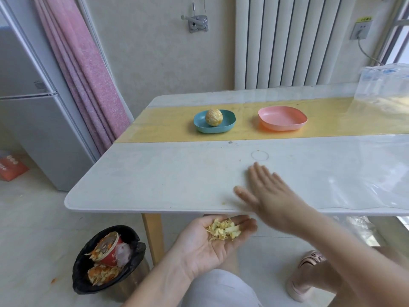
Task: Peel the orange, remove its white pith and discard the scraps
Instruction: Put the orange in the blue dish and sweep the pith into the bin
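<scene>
Below the table's (155, 178) front edge I find the left hand (208, 242) held palm up, its fingers loosely cupped and not closed, carrying a small heap of pale yellow pith scraps (224, 229) on the fingers. The right hand (267, 196) lies over the tabletop at the near edge, just above and to the right of the left hand. Its fingers are straight and spread and it grips nothing. It is blurred, so I cannot tell whether the palm touches the surface. The two hands are close but apart. The orange (213, 117) sits peeled on the blue plate (231, 121), well back on the table on a yellow runner (168, 127), with patches of pale pith showing on it. A pink plate (282, 119) stands beside the blue one, to its right, the two not touching. On the floor to the left of the table leg stands a bin (80, 273) with a black liner. It holds orange peel (101, 274) and a red paper cup (108, 249). A few small yellow flecks lie on the tabletop near the front edge. A clear plastic bag (385, 85) rests at the table's far right corner. A fridge (28, 107) and a pink curtain (84, 69) stand at the left, and a white radiator (287, 41) is on the wall behind the table.
</scene>
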The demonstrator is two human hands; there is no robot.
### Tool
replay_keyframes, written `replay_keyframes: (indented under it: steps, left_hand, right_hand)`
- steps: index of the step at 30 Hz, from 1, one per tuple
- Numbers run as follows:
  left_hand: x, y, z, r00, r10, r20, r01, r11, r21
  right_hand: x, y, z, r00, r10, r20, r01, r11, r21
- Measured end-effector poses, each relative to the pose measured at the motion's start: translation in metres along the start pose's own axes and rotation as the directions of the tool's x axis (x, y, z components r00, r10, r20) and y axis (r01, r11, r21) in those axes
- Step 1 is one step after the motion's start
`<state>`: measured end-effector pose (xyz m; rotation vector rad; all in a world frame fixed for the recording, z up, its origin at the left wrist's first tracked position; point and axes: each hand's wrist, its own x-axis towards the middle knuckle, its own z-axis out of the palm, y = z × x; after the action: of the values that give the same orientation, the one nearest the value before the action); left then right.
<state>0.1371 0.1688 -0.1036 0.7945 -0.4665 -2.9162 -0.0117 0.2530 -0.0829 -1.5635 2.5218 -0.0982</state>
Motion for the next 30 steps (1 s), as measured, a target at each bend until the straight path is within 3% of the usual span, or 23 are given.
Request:
replay_keyframes:
  steps: [1, 3, 5, 6, 7, 8, 10, 11, 13, 16, 18, 20, 22, 24, 26, 27, 29, 30]
  left_hand:
    - [0.0, -0.002, 0.001, 1.0, 0.023, -0.004, -0.023, 1.0, 0.014]
    - [0.0, -0.005, 0.005, 0.999, 0.051, -0.015, -0.05, 0.998, 0.042]
    - [0.001, -0.007, 0.006, 0.999, 0.047, -0.025, -0.046, 0.998, 0.044]
    - [0.002, -0.007, 0.007, 0.999, 0.034, -0.015, -0.033, 0.998, 0.049]
    - [0.003, -0.007, 0.008, 1.0, 0.015, -0.001, -0.015, 0.998, 0.055]
    - [0.004, -0.007, 0.009, 1.0, -0.006, 0.011, 0.005, 0.998, 0.056]
    - [0.007, -0.006, 0.006, 0.999, -0.044, 0.032, 0.043, 0.998, 0.035]
    - [0.007, -0.006, 0.004, 0.998, -0.055, 0.042, 0.054, 0.998, 0.023]
    - [0.008, -0.006, 0.004, 0.997, -0.056, 0.056, 0.055, 0.998, 0.01]
    - [0.007, -0.01, 0.012, 0.999, 0.005, 0.053, -0.007, 1.0, 0.025]
    - [0.006, -0.014, 0.016, 0.999, 0.024, 0.046, -0.027, 0.998, 0.062]
    - [0.006, -0.013, 0.015, 0.999, 0.001, 0.036, -0.003, 0.998, 0.064]
    - [0.006, -0.01, 0.011, 0.999, -0.035, 0.033, 0.034, 0.999, 0.028]
    - [0.005, -0.007, 0.007, 0.998, -0.059, 0.031, 0.059, 0.998, -0.018]
    - [0.005, -0.006, 0.005, 0.996, -0.075, 0.038, 0.077, 0.996, -0.054]
    - [0.004, -0.006, 0.005, 0.996, -0.079, 0.042, 0.081, 0.995, -0.058]
    - [0.003, -0.005, 0.005, 0.996, -0.078, 0.046, 0.081, 0.994, -0.069]
    - [0.002, -0.005, 0.005, 0.996, -0.078, 0.042, 0.081, 0.994, -0.078]
  right_hand:
    - [-0.003, -0.015, 0.003, 0.998, -0.067, 0.003, 0.067, 0.996, 0.057]
    - [-0.009, -0.038, -0.002, 0.987, -0.157, -0.012, 0.148, 0.898, 0.414]
    - [-0.016, -0.042, -0.016, 0.983, -0.183, -0.006, 0.121, 0.629, 0.768]
    - [-0.018, -0.038, -0.02, 0.981, -0.188, -0.048, 0.144, 0.541, 0.829]
    - [-0.016, -0.028, -0.021, 0.979, -0.166, -0.121, 0.196, 0.572, 0.797]
    - [-0.013, -0.014, -0.021, 0.976, -0.113, -0.187, 0.212, 0.69, 0.692]
    - [-0.006, 0.015, -0.015, 0.979, 0.038, -0.199, 0.042, 0.923, 0.381]
    - [-0.005, 0.025, -0.013, 0.979, 0.122, -0.163, -0.08, 0.967, 0.24]
    - [-0.008, 0.029, -0.007, 0.98, 0.186, -0.077, -0.179, 0.98, 0.085]
    - [-0.02, -0.001, -0.004, 0.999, -0.052, -0.003, 0.052, 0.975, 0.216]
    - [-0.028, -0.022, -0.009, 0.983, -0.186, 0.006, 0.151, 0.818, 0.554]
    - [-0.028, -0.027, -0.018, 0.981, -0.194, -0.026, 0.121, 0.502, 0.857]
    - [-0.018, -0.013, -0.018, 0.983, -0.139, -0.117, 0.155, 0.306, 0.939]
    - [-0.004, 0.005, -0.018, 0.983, -0.037, -0.179, 0.183, 0.25, 0.951]
    - [0.01, 0.015, -0.022, 0.983, 0.073, -0.168, 0.132, 0.357, 0.925]
    - [0.018, 0.017, -0.023, 0.983, 0.104, -0.153, 0.084, 0.485, 0.871]
    - [0.032, 0.019, -0.021, 0.988, 0.04, -0.151, 0.06, 0.794, 0.604]
    - [0.038, 0.016, -0.018, 0.991, 0.016, -0.136, 0.05, 0.883, 0.466]
